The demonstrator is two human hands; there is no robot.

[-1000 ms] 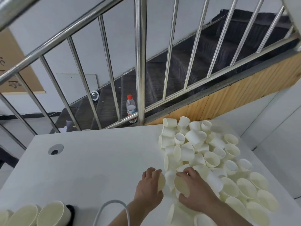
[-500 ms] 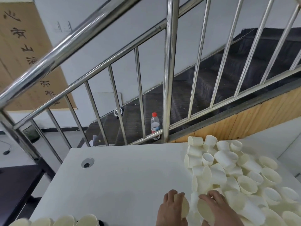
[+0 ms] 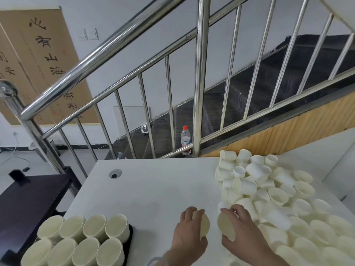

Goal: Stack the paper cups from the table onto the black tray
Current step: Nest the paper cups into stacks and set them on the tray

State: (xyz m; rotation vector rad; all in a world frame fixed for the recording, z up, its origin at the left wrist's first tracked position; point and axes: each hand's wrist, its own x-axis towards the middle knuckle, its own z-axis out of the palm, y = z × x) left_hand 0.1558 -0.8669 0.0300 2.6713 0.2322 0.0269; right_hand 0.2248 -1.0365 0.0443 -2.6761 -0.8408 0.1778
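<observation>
My left hand (image 3: 189,234) is curled round one paper cup (image 3: 204,224), and my right hand (image 3: 244,230) is curled round another paper cup (image 3: 226,225). Both cups lie on their sides, so their long way runs across the frame, left to right. Their open mouths face each other, with a small gap between them. I can see into the right cup's mouth; the left cup shows mostly its rim.

Both hands are low in the middle of the frame, over the white table (image 3: 153,189). The big pile of loose cups (image 3: 269,189) fills the right side, touching my right hand. The black tray (image 3: 131,233) sits at the lower left, and only a thin edge of it shows. Two rows of upright cup stacks (image 3: 82,240) cover the rest of it.

The tray is to the left of both hands, and my left hand is the nearer one. I think the next move is to bring the cups over that way. Each cup would have to be turned mouth up first, since the stacks stand that way. I cannot tell if the two cups should go one inside the other before that.

A water bottle (image 3: 185,140) stands behind the metal railing (image 3: 199,93), near the middle of the frame.
</observation>
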